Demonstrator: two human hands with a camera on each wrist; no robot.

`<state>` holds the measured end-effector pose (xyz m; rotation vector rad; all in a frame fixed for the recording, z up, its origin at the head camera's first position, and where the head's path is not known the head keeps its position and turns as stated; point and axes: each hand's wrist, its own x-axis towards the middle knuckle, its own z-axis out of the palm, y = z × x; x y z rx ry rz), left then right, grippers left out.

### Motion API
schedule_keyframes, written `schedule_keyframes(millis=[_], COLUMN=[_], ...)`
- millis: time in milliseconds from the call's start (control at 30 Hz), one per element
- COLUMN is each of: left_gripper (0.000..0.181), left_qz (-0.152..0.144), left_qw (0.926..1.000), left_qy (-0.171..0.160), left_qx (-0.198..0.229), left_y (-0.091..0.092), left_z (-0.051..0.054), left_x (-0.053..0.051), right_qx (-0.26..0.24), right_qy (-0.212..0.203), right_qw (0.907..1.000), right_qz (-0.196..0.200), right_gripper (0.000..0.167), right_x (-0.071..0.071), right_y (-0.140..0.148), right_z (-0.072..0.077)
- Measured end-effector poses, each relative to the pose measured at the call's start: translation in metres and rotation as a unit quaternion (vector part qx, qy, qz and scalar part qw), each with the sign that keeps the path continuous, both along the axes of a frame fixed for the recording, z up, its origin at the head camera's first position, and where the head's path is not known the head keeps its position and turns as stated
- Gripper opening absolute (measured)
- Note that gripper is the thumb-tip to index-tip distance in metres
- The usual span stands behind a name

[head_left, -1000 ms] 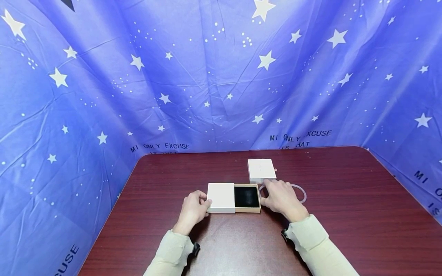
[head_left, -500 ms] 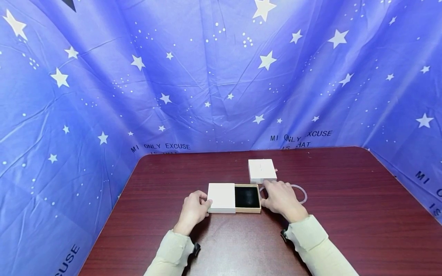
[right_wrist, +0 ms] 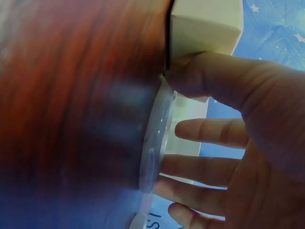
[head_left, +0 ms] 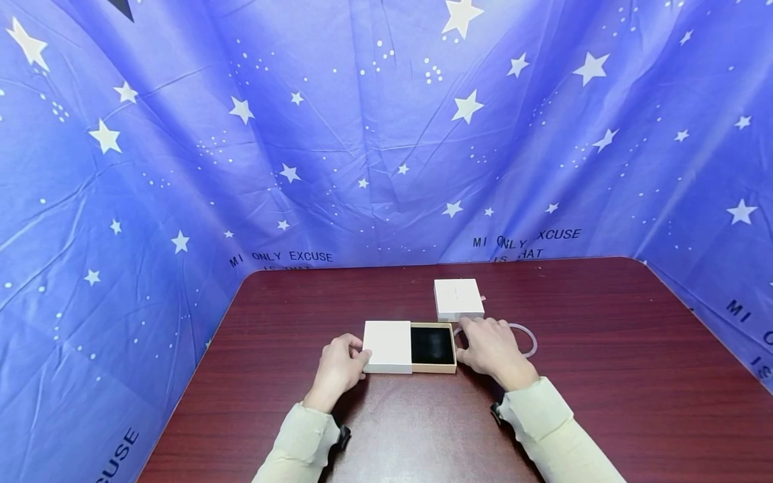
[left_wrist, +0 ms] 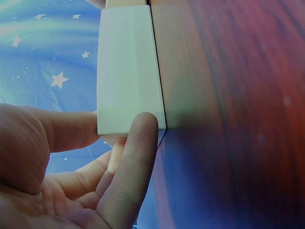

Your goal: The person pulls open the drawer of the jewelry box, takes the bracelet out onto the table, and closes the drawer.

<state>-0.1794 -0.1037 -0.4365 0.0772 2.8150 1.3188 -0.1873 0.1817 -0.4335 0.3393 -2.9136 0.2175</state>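
Note:
A white slide-out box (head_left: pixel 387 346) lies on the table, its tray (head_left: pixel 433 348) pulled partly out to the right and showing a black lining. My left hand (head_left: pixel 339 365) holds the left end of the white sleeve; in the left wrist view a finger (left_wrist: pixel 138 152) lies along its side. Over a pale translucent bangle (head_left: pixel 524 339), which lies flat, rests my right hand (head_left: pixel 492 347). In the right wrist view its fingers (right_wrist: pixel 202 169) stretch out beside the bangle (right_wrist: pixel 158 138), while the thumb (right_wrist: pixel 209 74) is near the tray's end and the bangle's edge.
Behind the right hand stands a second white box (head_left: pixel 458 298) with a small pinkish tab at its right. The dark red wooden table (head_left: pixel 290 302) meets a blue star-print curtain (head_left: pixel 362 134) at its back and sides.

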Motion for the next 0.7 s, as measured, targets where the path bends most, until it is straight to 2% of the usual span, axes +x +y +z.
schedule_keyframes(millis=[267,400,700], left_gripper=[0.020,0.021,0.021], left_qz=[0.000,0.000,0.004], left_qw=[1.0000,1.0000,0.9999], left_qy=[-0.002,-0.003,0.001], left_qx=[-0.001,-0.003,-0.011], left_y=[0.001,0.001,0.000], left_z=[0.000,0.001,0.001], left_x=[0.001,0.001,0.001], right_qx=[-0.019,-0.044,-0.151], right_qy=[-0.038,-0.050,-0.029], right_qw=[0.9991,0.9978,0.9879], right_qz=[0.003,0.000,-0.021], right_gripper=[0.027,0.029,0.022], right_x=[0.001,0.000,-0.004], right_y=[0.006,0.012,0.024], right_z=[0.004,0.010,0.023])
